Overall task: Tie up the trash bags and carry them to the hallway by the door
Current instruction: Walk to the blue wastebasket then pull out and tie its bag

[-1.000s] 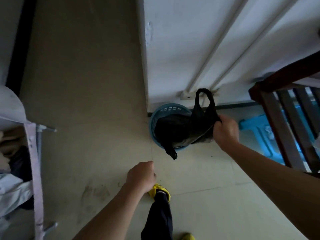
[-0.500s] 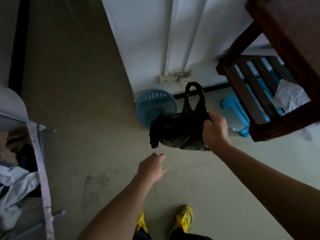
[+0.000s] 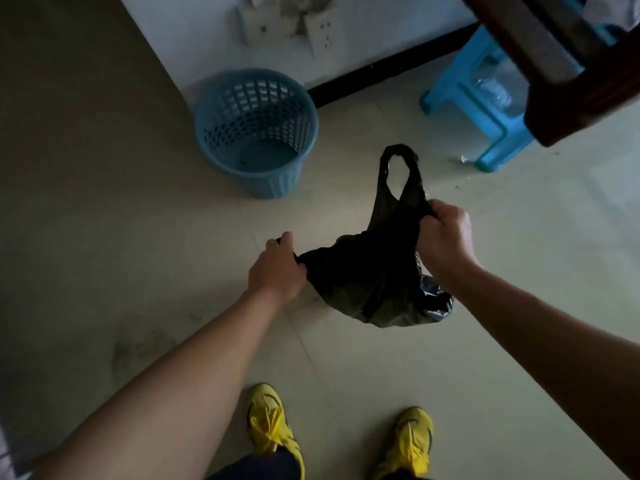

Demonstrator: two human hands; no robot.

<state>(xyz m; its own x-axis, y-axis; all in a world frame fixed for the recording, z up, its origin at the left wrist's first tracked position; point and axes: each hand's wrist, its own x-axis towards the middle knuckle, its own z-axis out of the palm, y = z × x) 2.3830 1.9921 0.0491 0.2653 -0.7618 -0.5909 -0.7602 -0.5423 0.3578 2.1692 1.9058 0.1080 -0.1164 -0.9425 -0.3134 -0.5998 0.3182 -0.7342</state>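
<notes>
Gripping opposite edges, left hand (image 3: pixel 277 268) and right hand (image 3: pixel 445 237) hold the trash bag (image 3: pixel 363 278) over open floor (image 3: pixel 540 258) — basket (image 3: pixel 266 183) well apart.

The pale tiled floor (image 3: pixel 121 237) is carrying it all. The blue mesh basket (image 3: pixel 273 183) is standing upright at the wall corner. The blue plastic stool (image 3: pixel 478 109) is sitting well apart to its right, with something clear and crumpled (image 3: pixel 495 91) lying under it. Two yellow shoes (image 3: pixel 272 427) are standing side by side at the near edge. Dark smudges (image 3: pixel 142 348) are marking the tiles on the left. The black trash bag (image 3: pixel 363 271) is hanging low; whether it is touching the tiles, I cannot tell.
</notes>
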